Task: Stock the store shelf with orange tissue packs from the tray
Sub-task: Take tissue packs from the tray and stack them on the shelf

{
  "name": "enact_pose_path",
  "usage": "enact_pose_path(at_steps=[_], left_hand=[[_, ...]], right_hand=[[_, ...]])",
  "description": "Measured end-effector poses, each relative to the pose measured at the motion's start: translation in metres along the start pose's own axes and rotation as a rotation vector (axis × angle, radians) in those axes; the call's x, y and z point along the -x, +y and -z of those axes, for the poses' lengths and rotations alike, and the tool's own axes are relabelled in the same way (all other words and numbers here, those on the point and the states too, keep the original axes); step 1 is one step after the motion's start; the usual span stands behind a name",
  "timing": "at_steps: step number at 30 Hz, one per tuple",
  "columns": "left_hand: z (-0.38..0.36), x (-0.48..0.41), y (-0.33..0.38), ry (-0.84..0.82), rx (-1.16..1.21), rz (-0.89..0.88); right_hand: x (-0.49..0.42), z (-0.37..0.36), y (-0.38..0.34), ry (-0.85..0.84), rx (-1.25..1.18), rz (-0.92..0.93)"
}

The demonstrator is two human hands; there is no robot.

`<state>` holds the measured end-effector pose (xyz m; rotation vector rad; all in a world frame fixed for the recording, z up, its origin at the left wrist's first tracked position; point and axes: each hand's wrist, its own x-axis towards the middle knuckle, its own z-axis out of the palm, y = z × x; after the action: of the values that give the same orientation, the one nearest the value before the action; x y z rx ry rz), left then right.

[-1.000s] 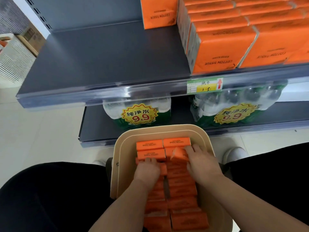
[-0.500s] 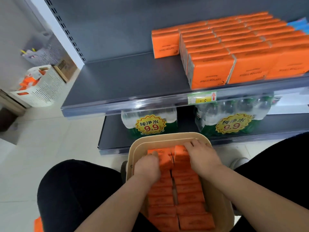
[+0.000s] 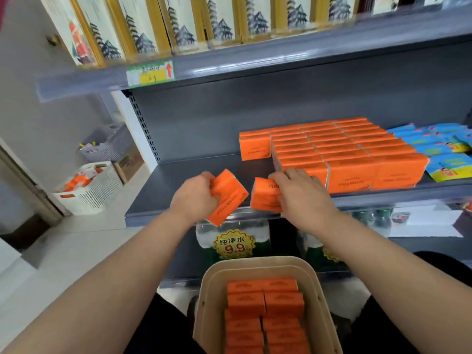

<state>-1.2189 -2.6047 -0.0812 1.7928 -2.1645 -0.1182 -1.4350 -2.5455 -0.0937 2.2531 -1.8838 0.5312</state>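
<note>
Risk, as judged: left pack, held tilted in the left hand, was liable to slip or land crooked on the shelf, since its wrap looked smooth and the grip sat at one end only; right pack, in the right hand, was liable to knock the stocked block out of line, being just beside its front corner; fingers of each hand were clamped on one pack, both packs above the shelf's front edge. Materials: packs were small orange bricks, soft-cornered, glossy, darkly lettered; shelf was flat grey metal, matte; tray below was beige, round-cornered, deep-walled, holding the remaining packs in two rows.
</note>
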Motion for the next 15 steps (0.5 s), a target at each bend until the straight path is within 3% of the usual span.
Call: enact_pose_path(at_steps=[4,9,15], left_hand=[[0.012,-0.031,-0.011,-0.035,-0.015,0.024],[0.012,-0.066,-0.030,-0.051,-0.074,0.067],[-0.004,-0.122,-0.018,-0.091,-0.028,0.052]], right_hand=[[-0.033,0.004,0.000,-0.115,-0.076,0.064],[-0.077,0.008,0.008,-0.030,-0.190,0.031],[-0.136,0.013,0.036,0.113,0.067,-0.025]])
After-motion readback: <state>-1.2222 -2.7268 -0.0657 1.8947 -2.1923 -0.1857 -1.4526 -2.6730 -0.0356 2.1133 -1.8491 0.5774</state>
